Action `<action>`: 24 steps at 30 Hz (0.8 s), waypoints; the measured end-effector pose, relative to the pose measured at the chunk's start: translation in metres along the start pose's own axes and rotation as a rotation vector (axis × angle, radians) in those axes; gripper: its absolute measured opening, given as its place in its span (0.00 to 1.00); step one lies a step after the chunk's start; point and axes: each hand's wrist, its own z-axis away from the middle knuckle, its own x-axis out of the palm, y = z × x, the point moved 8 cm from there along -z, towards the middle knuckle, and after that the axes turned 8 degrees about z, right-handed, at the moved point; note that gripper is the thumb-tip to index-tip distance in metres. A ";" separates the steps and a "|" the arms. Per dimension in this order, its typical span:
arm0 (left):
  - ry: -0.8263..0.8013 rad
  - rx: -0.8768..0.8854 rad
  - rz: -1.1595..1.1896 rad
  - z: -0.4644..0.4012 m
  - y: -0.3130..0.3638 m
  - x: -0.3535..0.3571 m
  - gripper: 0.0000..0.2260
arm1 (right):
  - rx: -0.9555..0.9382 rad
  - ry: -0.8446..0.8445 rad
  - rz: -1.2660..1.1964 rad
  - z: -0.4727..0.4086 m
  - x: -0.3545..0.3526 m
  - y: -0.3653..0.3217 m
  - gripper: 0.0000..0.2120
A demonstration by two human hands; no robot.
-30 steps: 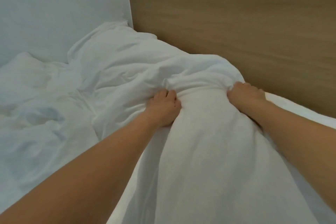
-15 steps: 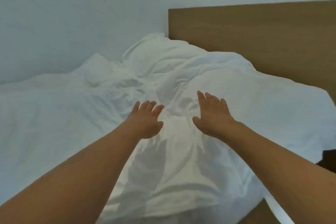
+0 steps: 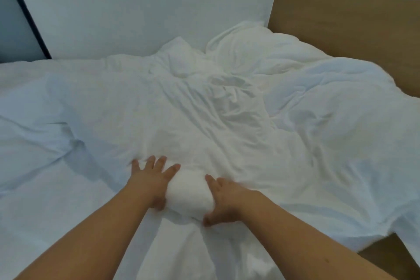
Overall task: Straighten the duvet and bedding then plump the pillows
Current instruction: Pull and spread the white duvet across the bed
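The duvet (image 3: 227, 120) is spread rumpled across the bed; a bunched fold is pressed between both flat, open hands (left (image 3: 150, 179), right (image 3: 225, 198)). Inward pressure may deepen creases rather than smooth them.

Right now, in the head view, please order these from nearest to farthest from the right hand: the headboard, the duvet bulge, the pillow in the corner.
1. Duvet bulge: against the right hand, on its left.
2. Pillow: far ahead, by the wall.
3. Headboard: behind the pillow, on the right.
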 end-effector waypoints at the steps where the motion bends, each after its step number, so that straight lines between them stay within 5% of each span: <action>1: 0.024 0.009 0.010 -0.007 -0.002 0.010 0.47 | 0.011 -0.004 0.047 -0.012 0.011 -0.004 0.55; 7: 0.220 0.040 0.138 -0.024 0.001 -0.027 0.24 | -0.016 0.229 -0.059 -0.034 -0.033 0.011 0.22; 11: -0.077 0.062 0.234 -0.001 0.028 -0.077 0.07 | 0.008 0.208 -0.450 -0.010 -0.071 0.052 0.12; 14: -0.289 0.012 0.394 0.025 0.046 -0.076 0.02 | 0.115 -0.073 -0.477 0.004 -0.051 0.068 0.04; 16: -0.293 -0.009 0.449 0.032 0.048 -0.056 0.07 | 0.201 -0.272 -0.380 0.011 -0.017 0.075 0.08; 18: -0.190 0.022 0.283 0.035 0.048 -0.035 0.17 | 0.184 -0.400 -0.243 0.012 0.013 0.072 0.23; 21: -0.168 0.081 0.333 0.038 0.050 -0.007 0.19 | 0.152 -0.340 -0.042 0.012 0.023 0.060 0.41; 24: -0.210 0.141 0.418 0.030 0.058 0.007 0.16 | 0.136 -0.239 0.031 0.010 0.030 0.057 0.44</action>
